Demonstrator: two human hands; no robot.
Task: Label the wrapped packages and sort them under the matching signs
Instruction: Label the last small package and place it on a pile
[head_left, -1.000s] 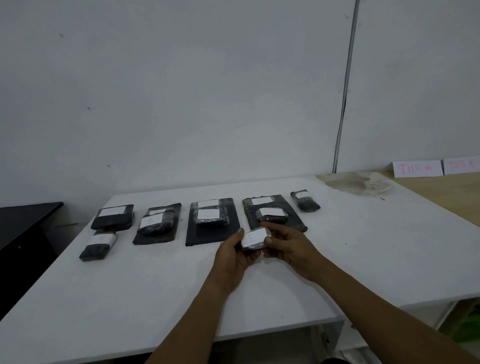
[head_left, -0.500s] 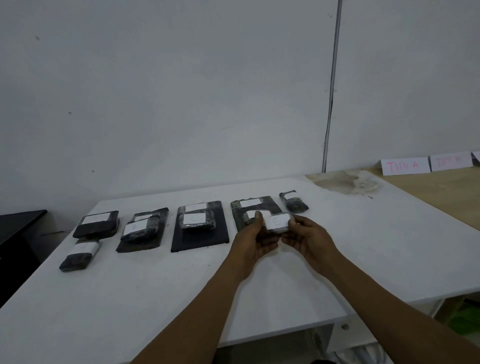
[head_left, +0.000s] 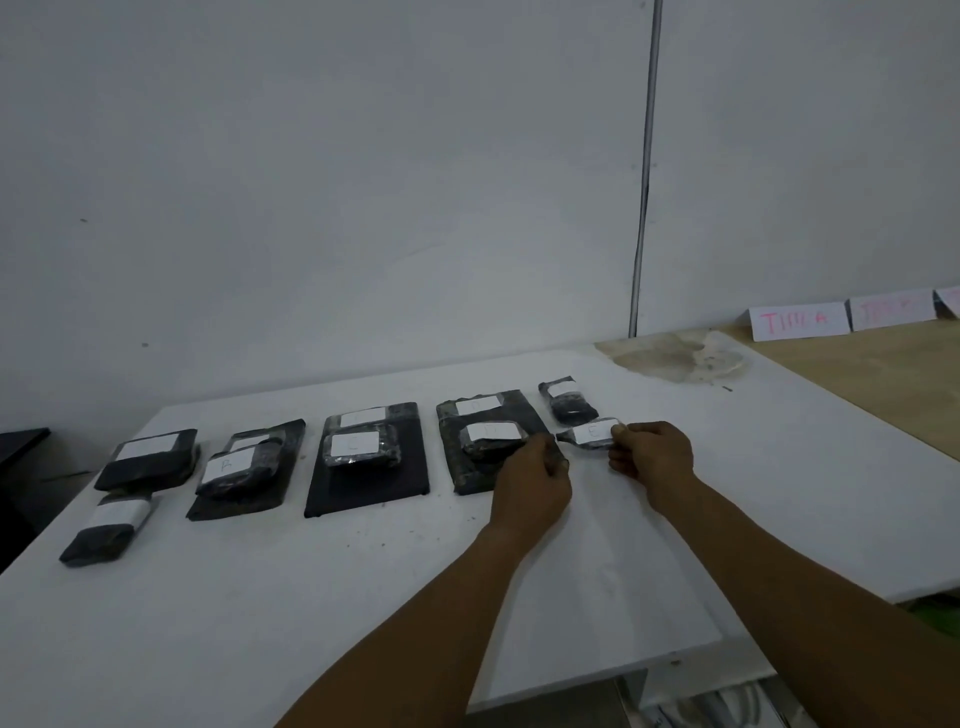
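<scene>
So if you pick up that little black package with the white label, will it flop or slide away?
The little package probably stays stiff: it keeps a blocky shape in the right hand. Its shiny wrap may be a bit slippery. It looks light, since fingertips alone seem to manage it.

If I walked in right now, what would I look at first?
Probably the two hands in the middle: the right hand pinches a small black package with a white label low over the white table, and the left hand is curled just beside it. Next, the row of black wrapped packages stretching away to the left, each with a white label. Last, the pink-lettered signs far right.
</scene>
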